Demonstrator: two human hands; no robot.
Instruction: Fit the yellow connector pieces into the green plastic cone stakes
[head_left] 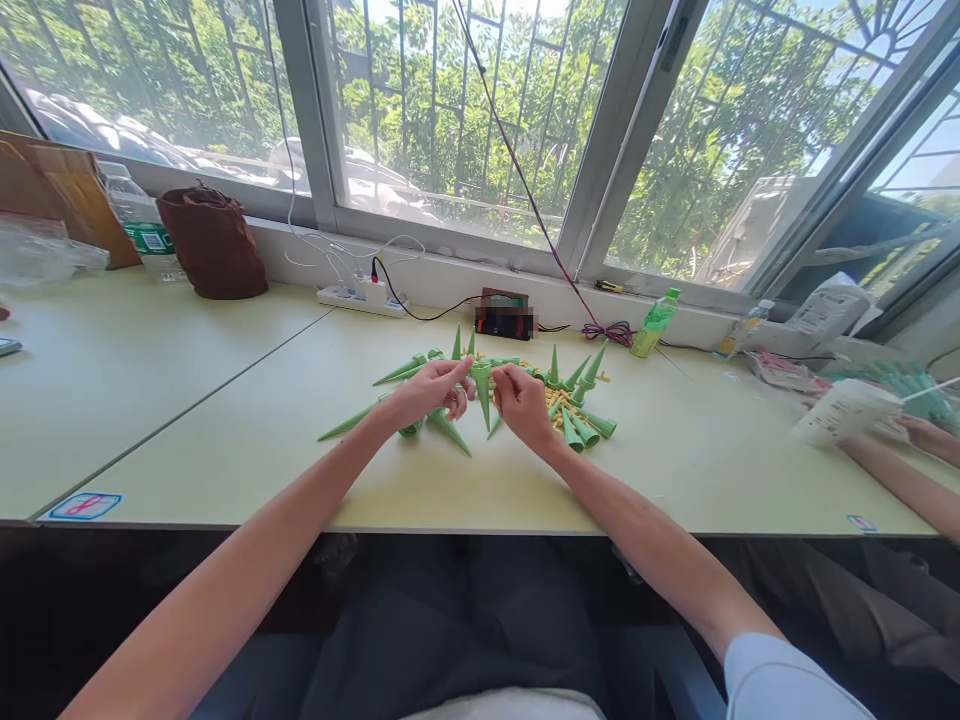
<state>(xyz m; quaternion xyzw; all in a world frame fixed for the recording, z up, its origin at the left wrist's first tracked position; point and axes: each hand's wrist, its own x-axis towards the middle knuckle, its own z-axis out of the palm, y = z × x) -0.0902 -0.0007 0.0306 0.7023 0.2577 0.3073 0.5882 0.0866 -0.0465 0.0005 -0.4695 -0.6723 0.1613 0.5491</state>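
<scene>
A light green cone hangs point-down between my two hands, its wide open end up. My left hand has thumb and fingers closed at the cone's left rim. Right beside the rim, my right hand is curled into a pinch; what its fingertips hold is hidden. Several more green cones lie around, such as a cone under my left hand and a group of cones right of my right hand. Some cones stand point-up, like this cone. Small yellow pieces are heaped among them.
Behind the cones lies a dark phone-like object. A power strip, brown bag and water bottle stand back left. A green bottle stands back right. Another person's arms are at far right, near a white container.
</scene>
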